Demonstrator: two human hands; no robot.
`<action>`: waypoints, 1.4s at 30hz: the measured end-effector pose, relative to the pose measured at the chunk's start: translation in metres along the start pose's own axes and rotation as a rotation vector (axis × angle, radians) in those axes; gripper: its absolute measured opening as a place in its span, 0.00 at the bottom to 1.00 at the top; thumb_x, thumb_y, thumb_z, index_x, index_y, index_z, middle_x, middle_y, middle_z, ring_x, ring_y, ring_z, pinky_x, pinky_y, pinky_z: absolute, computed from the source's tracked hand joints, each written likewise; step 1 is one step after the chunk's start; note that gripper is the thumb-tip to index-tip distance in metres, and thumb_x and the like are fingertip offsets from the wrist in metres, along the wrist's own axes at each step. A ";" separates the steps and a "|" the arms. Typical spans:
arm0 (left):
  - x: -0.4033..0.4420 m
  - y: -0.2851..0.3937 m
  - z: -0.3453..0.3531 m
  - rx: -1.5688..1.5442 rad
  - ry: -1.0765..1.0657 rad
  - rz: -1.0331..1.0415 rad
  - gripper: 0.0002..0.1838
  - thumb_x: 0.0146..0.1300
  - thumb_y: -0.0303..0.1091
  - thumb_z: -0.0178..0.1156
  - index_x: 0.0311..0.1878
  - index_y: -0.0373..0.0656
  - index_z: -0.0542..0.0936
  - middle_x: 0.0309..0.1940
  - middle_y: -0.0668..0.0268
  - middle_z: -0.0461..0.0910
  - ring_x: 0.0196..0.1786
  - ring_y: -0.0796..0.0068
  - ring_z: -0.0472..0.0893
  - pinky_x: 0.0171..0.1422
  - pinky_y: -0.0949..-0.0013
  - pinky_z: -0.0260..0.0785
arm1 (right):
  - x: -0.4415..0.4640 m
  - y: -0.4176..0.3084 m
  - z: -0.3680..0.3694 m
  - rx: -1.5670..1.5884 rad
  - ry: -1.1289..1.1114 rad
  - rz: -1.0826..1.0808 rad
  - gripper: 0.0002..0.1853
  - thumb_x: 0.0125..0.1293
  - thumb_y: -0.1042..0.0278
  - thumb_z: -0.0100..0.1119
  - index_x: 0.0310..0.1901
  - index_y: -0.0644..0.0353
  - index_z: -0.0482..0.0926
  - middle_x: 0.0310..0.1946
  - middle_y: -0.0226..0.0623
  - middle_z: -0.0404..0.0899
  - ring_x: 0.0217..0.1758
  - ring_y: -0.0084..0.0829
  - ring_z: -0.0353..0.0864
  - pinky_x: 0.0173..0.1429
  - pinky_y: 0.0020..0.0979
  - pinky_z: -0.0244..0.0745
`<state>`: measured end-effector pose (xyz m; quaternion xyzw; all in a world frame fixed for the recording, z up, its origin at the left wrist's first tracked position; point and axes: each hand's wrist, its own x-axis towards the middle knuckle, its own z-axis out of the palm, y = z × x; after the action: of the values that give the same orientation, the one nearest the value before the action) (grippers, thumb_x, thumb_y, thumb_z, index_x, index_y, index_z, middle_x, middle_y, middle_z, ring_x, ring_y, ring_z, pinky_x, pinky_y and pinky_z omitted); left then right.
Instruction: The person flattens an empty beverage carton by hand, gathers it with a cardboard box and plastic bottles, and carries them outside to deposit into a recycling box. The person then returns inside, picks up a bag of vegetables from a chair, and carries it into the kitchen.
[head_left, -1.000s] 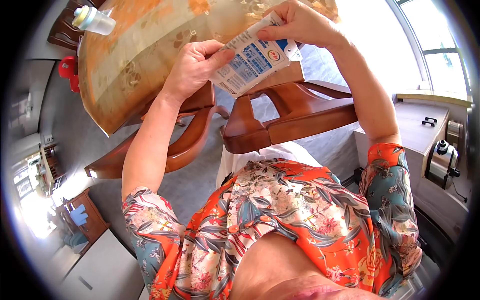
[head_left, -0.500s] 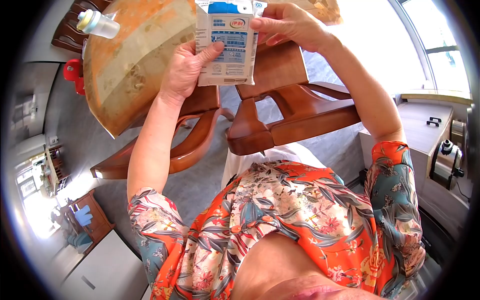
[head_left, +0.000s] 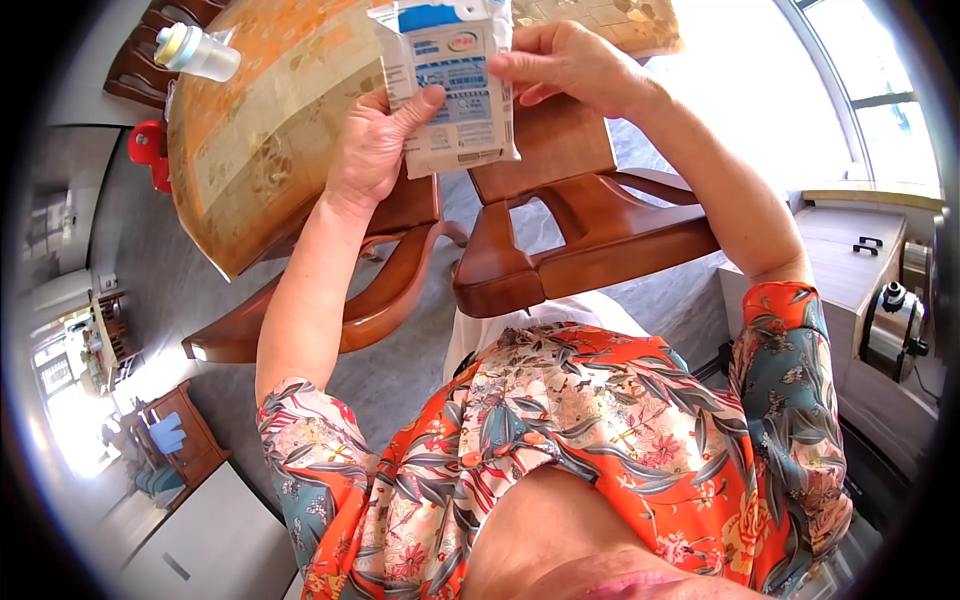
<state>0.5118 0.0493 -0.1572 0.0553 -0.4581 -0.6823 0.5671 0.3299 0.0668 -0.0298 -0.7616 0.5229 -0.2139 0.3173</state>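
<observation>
A white and blue packet (head_left: 465, 135) with printed panels and a red-and-blue logo is held up at the top middle, tilted a little. My left hand (head_left: 372, 145) grips its left side, thumb flat across the front and fingers hidden behind. On the other side, my right hand (head_left: 575, 68) has its thumb on the packet's right edge, the other fingers curled beside and partly behind it. The top end of the packet touches the upper edge of the view.
Below the packet stand two brown wooden chairs (head_left: 610, 250), close in front of me. A table with a patterned cover (head_left: 250, 150) carries a clear bottle (head_left: 208, 55). Something red (head_left: 150, 150) is at the table's left. A cabinet (head_left: 830, 235) stands at right.
The packet has tilted, its top leaning left. My right hand has shifted slightly left and down along with the packet's edge; my left hand still grips it.
</observation>
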 end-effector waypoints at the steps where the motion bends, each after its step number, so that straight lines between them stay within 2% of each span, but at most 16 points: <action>1: 0.001 0.001 0.000 -0.019 0.014 0.016 0.13 0.55 0.32 0.62 0.43 0.37 0.78 0.39 0.64 0.80 0.41 0.78 0.77 0.48 0.74 0.69 | -0.002 -0.002 0.000 -0.031 -0.048 0.031 0.21 0.56 0.53 0.61 0.42 0.63 0.78 0.33 0.32 0.80 0.35 0.19 0.78 0.42 0.21 0.76; 7: 0.000 0.001 0.002 0.005 0.016 0.009 0.14 0.56 0.33 0.62 0.44 0.37 0.78 0.40 0.64 0.79 0.42 0.77 0.76 0.49 0.73 0.69 | 0.006 0.013 -0.001 0.035 -0.066 -0.092 0.20 0.58 0.56 0.59 0.45 0.63 0.77 0.35 0.33 0.80 0.35 0.20 0.78 0.42 0.21 0.75; 10: 0.000 0.001 0.001 -0.041 0.016 -0.022 0.15 0.56 0.33 0.62 0.45 0.36 0.77 0.41 0.64 0.79 0.42 0.76 0.77 0.50 0.72 0.69 | 0.003 0.009 0.000 0.029 -0.062 -0.036 0.20 0.58 0.57 0.59 0.46 0.63 0.77 0.35 0.33 0.80 0.36 0.21 0.78 0.43 0.21 0.75; 13: 0.003 0.003 -0.001 -0.088 0.055 0.012 0.16 0.56 0.33 0.62 0.46 0.36 0.75 0.41 0.64 0.78 0.42 0.75 0.77 0.50 0.72 0.69 | -0.006 -0.003 0.004 -0.104 -0.171 0.075 0.19 0.58 0.58 0.59 0.46 0.63 0.77 0.35 0.33 0.80 0.36 0.20 0.77 0.43 0.21 0.75; 16: 0.003 0.004 -0.001 -0.098 0.076 0.014 0.17 0.56 0.33 0.62 0.46 0.36 0.75 0.41 0.64 0.78 0.42 0.74 0.77 0.50 0.72 0.70 | -0.001 0.008 0.004 -0.074 -0.240 0.021 0.19 0.58 0.57 0.59 0.45 0.63 0.77 0.35 0.33 0.79 0.34 0.19 0.76 0.42 0.20 0.74; 19: 0.004 0.005 0.000 -0.111 0.052 0.031 0.17 0.55 0.34 0.62 0.47 0.37 0.75 0.41 0.64 0.78 0.42 0.74 0.77 0.49 0.71 0.70 | 0.002 0.016 0.006 -0.008 -0.197 -0.070 0.19 0.58 0.56 0.59 0.44 0.63 0.78 0.34 0.31 0.79 0.32 0.19 0.75 0.41 0.19 0.73; 25: 0.006 0.009 -0.007 -0.139 0.089 0.033 0.16 0.55 0.34 0.62 0.46 0.38 0.76 0.42 0.65 0.78 0.43 0.75 0.76 0.49 0.71 0.70 | -0.007 -0.002 0.008 -0.052 -0.321 0.090 0.17 0.60 0.61 0.57 0.44 0.66 0.77 0.33 0.33 0.79 0.30 0.21 0.77 0.39 0.21 0.74; 28: 0.004 0.012 -0.001 -0.147 0.115 0.064 0.15 0.55 0.34 0.62 0.45 0.38 0.76 0.41 0.66 0.78 0.42 0.75 0.77 0.49 0.71 0.70 | -0.001 0.012 0.008 0.080 -0.336 0.023 0.17 0.61 0.61 0.57 0.44 0.67 0.76 0.33 0.34 0.79 0.29 0.21 0.77 0.38 0.22 0.75; 32: 0.002 0.016 -0.001 -0.045 0.053 0.024 0.15 0.55 0.33 0.62 0.44 0.38 0.77 0.40 0.66 0.79 0.41 0.77 0.77 0.48 0.72 0.70 | -0.002 0.009 0.005 0.064 -0.303 0.036 0.15 0.61 0.64 0.56 0.43 0.67 0.77 0.31 0.34 0.78 0.27 0.21 0.76 0.38 0.23 0.75; 36: -0.001 0.017 -0.002 0.123 -0.087 -0.072 0.15 0.55 0.33 0.63 0.45 0.38 0.77 0.40 0.66 0.79 0.41 0.79 0.76 0.47 0.74 0.69 | -0.004 -0.002 -0.010 -0.108 -0.218 0.053 0.16 0.62 0.59 0.56 0.41 0.65 0.78 0.29 0.29 0.78 0.31 0.18 0.76 0.38 0.21 0.75; 37: -0.002 0.018 0.000 0.138 -0.111 -0.093 0.15 0.55 0.33 0.63 0.45 0.38 0.78 0.40 0.66 0.79 0.41 0.80 0.76 0.47 0.75 0.69 | -0.004 -0.004 -0.015 -0.143 -0.166 0.031 0.17 0.62 0.55 0.55 0.41 0.63 0.78 0.31 0.29 0.78 0.34 0.16 0.76 0.40 0.20 0.75; 40: -0.004 0.014 0.002 0.210 -0.151 -0.071 0.15 0.54 0.32 0.63 0.44 0.38 0.78 0.40 0.65 0.80 0.41 0.80 0.77 0.47 0.75 0.69 | 0.000 -0.009 -0.017 0.010 0.104 -0.080 0.20 0.59 0.51 0.57 0.39 0.62 0.78 0.31 0.30 0.79 0.32 0.18 0.77 0.38 0.19 0.72; 42: -0.006 0.014 0.004 0.254 -0.161 -0.102 0.14 0.54 0.31 0.63 0.44 0.38 0.79 0.40 0.65 0.80 0.41 0.80 0.77 0.47 0.75 0.69 | 0.006 -0.004 -0.023 0.058 0.112 -0.171 0.18 0.60 0.53 0.56 0.39 0.61 0.78 0.31 0.30 0.78 0.33 0.18 0.77 0.40 0.21 0.74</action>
<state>0.5218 0.0574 -0.1477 0.0951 -0.5812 -0.6491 0.4815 0.3192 0.0560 -0.0108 -0.7808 0.4668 -0.2975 0.2898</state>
